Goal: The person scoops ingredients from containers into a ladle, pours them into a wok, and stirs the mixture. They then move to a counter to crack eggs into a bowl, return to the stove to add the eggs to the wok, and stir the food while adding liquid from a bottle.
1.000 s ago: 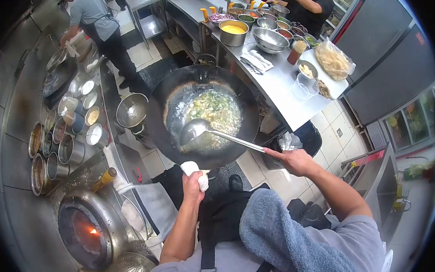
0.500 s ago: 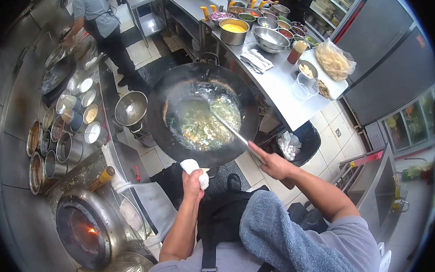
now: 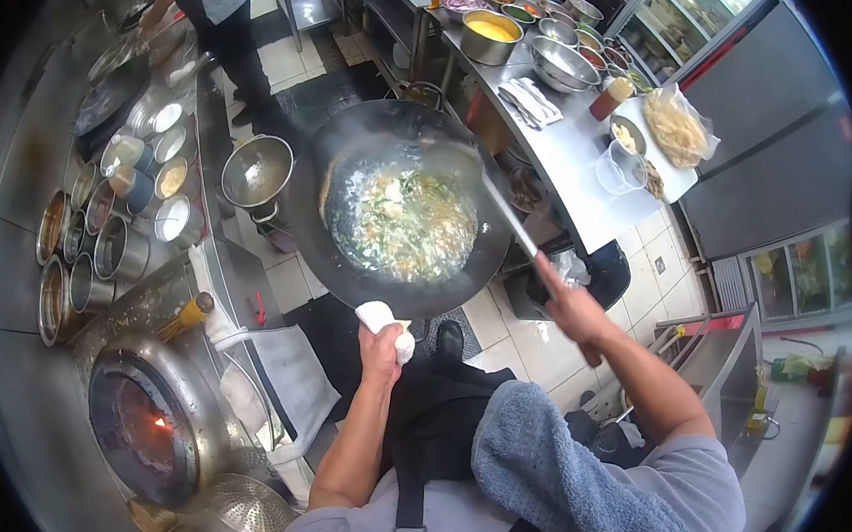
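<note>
My left hand (image 3: 381, 355) is closed round a folded white cloth (image 3: 375, 315) against the near rim of a large dark wok (image 3: 310, 249). Whether a wok handle lies inside the cloth is hidden. In the wok, a steaming, wet mix of chopped greens and pale bits (image 3: 409, 228) fills the bottom. My right hand (image 3: 577, 310) grips the handle of a long metal ladle (image 3: 508, 210). Its head is at the wok's far right side, blurred by steam. The wok is held over the floor, away from the lit burner.
A lit burner (image 3: 148, 424) is at lower left, with a perforated strainer (image 3: 255, 506) near it. Seasoning pots (image 3: 121, 250) line the left counter. A metal bowl (image 3: 257, 172) stands left of the wok. The right-hand steel table (image 3: 578, 193) carries ingredient bowls. Two other people work at the back.
The ladle has swung from the middle of the wok to its far right side as my right hand moved up and right. The food has shifted and steam has thickened. The view has shifted slightly.
</note>
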{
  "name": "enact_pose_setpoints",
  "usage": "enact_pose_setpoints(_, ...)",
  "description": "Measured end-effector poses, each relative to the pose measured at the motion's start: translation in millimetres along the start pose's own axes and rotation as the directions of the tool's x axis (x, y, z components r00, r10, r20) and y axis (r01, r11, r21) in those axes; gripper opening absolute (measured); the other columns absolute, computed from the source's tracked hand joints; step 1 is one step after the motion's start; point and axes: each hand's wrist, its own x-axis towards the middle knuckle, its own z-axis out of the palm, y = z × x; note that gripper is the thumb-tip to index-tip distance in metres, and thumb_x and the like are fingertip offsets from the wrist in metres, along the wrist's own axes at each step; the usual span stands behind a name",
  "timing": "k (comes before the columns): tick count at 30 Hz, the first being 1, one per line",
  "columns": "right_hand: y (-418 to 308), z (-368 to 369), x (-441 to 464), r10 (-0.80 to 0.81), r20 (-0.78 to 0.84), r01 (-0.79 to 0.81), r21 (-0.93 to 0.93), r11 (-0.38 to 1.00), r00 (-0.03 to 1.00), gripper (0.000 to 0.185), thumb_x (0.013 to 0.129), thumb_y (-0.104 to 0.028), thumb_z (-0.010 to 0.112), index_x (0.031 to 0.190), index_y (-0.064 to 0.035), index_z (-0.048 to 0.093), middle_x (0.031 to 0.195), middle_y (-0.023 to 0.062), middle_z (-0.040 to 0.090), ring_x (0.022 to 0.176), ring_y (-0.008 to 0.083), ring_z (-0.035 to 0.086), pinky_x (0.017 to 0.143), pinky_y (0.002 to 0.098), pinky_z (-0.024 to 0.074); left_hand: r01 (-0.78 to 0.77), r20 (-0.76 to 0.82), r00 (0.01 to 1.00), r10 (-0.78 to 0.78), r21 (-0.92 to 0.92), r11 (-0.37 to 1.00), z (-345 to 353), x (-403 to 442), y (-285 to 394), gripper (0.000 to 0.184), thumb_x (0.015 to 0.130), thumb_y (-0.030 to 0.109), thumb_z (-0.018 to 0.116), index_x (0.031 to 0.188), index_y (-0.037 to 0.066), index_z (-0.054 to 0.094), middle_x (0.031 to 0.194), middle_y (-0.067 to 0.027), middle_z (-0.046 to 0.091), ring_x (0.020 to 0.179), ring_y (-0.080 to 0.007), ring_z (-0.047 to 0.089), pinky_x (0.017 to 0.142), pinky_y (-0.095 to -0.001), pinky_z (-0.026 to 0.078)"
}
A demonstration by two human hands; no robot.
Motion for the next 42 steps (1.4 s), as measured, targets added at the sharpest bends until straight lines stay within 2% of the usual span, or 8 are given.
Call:
enact_pose_setpoints(1, 6.1, 20.6, -3.6, -0.096, 0.005, 0.096, 0.046, 0.994, 0.995, 0.086, 0.085, -0.006, 0.049, 0.153, -0.0239, 0.000, 0.071, 0.0252, 0.062, 0.063, 0.0389, 0.063, 0.062, 0.0492, 0.0510, 0.001, -0.009, 1.000, -0.001, -0.005, 1.000, 1.5, 3.4, -1.8, 0.030, 0.072, -0.002, 0.055, 0.102, 0.004, 0.052, 0.083, -0.0032, 0.054, 0.069, -0.0139, 0.057, 0.057, -0.0277, 0.048)
enact_pose_setpoints(2, -14.3, 20.9, -12.8, 0.013, 0.202, -0.078, 0.320, 0.944, 0.979, 0.084, 0.087, -0.006, 0.049, 0.154, -0.0259, 0.002, 0.069, 0.0169, 0.058, 0.057, 0.0301, 0.059, 0.056, 0.0429, 0.0495, -0.006, -0.025, 1.000, 0.006, 0.014, 1.000, 1.7, 6.9, -4.2, 0.031, 0.072, -0.002, 0.055, 0.102, 0.004, 0.052, 0.083, -0.0032, 0.054, 0.069, -0.0139, 0.057, 0.057, -0.0276, 0.048)
enact_pose_setpoints(5, -36.8, 38.7, -24.6, -0.176, 0.579, -0.507, 0.798, 0.326, 0.796, 0.081, 0.091, -0.003, 0.047, 0.154, -0.0321, 0.005, 0.069, -0.0012, 0.040, 0.048, 0.0089, 0.041, 0.044, 0.0249, 0.0398, 0.008, -0.075, 0.997, -0.006, 0.036, 0.999, -1.6, 13.6, -9.6, 0.030, 0.072, -0.001, 0.055, 0.102, 0.004, 0.051, 0.082, -0.0028, 0.054, 0.068, -0.0135, 0.057, 0.056, -0.0277, 0.047)
enact_pose_setpoints(7, -35.2, 50.9, -23.5, -0.254, 0.611, -0.581, 0.792, 0.190, 0.750, 0.078, 0.093, -0.002, 0.046, 0.153, -0.0348, 0.010, 0.068, -0.0002, 0.037, 0.046, 0.0074, 0.036, 0.042, 0.0235, 0.0359, 0.069, -0.076, 0.995, -0.067, 0.018, 0.997, -7.0, 14.0, -13.8, 0.029, 0.073, 0.000, 0.056, 0.100, 0.005, 0.051, 0.081, -0.0025, 0.054, 0.065, -0.0130, 0.056, 0.055, -0.0281, 0.047)
enact_pose_setpoints(9, -33.2, 60.9, -23.0, -0.450, 0.583, -0.723, 0.641, -0.257, 0.677, 0.073, 0.094, -0.005, 0.048, 0.152, -0.0358, 0.015, 0.069, 0.0007, 0.036, 0.046, 0.0058, 0.035, 0.041, 0.0217, 0.0340, 0.075, -0.102, 0.992, -0.073, 0.014, 0.997, -16.3, 10.7, -18.3, 0.027, 0.073, 0.001, 0.057, 0.099, 0.005, 0.051, 0.080, -0.0022, 0.054, 0.063, -0.0126, 0.056, 0.053, -0.0283, 0.047)
enact_pose_setpoints(10, -35.4, 65.9, -22.8, -0.487, 0.559, -0.732, 0.601, -0.321, 0.671, 0.068, 0.096, -0.009, 0.049, 0.151, -0.0358, 0.019, 0.070, 0.0013, 0.034, 0.046, 0.0050, 0.033, 0.041, 0.0200, 0.0325, 0.109, -0.081, 0.991, -0.108, 0.003, 0.994, -21.7, 8.8, -18.4, 0.028, 0.074, -0.001, 0.057, 0.100, 0.006, 0.050, 0.081, -0.0025, 0.054, 0.065, -0.0126, 0.057, 0.054, -0.0279, 0.047)
enact_pose_setpoints(20, -34.0, -13.5, -62.7, -0.384, 0.554, -0.670, 0.665, -0.329, 0.739, 0.067, 0.096, -0.007, 0.047, 0.151, -0.0349, 0.018, 0.074, 0.0023, 0.039, 0.047, 0.0059, 0.036, 0.043, 0.0217, 0.0351, 0.153, -0.008, 0.988, -0.153, 0.012, 0.988, 16.3, 3.7, -5.7, 0.024, 0.075, 0.000, 0.057, 0.098, 0.005, 0.052, 0.080, -0.0041, 0.057, 0.064, -0.0145, 0.059, 0.054, -0.0291, 0.049)
enact_pose_setpoints(42, 157.9, -237.5, -136.1, -0.038, 0.207, -0.196, 0.830, -0.522, 0.978, 0.055, 0.095, -0.007, 0.046, 0.144, -0.0279, 0.030, 0.070, -0.0001, 0.039, 0.044, 0.0026, 0.036, 0.039, 0.0195, 0.0369, 0.033, 0.135, 0.990, -0.031, -0.011, 0.999, 362.9, 69.6, -82.7, 0.010, 0.077, 0.001, 0.055, 0.083, 0.008, 0.051, 0.070, -0.0009, 0.051, 0.054, -0.0119, 0.052, 0.045, -0.0280, 0.041)
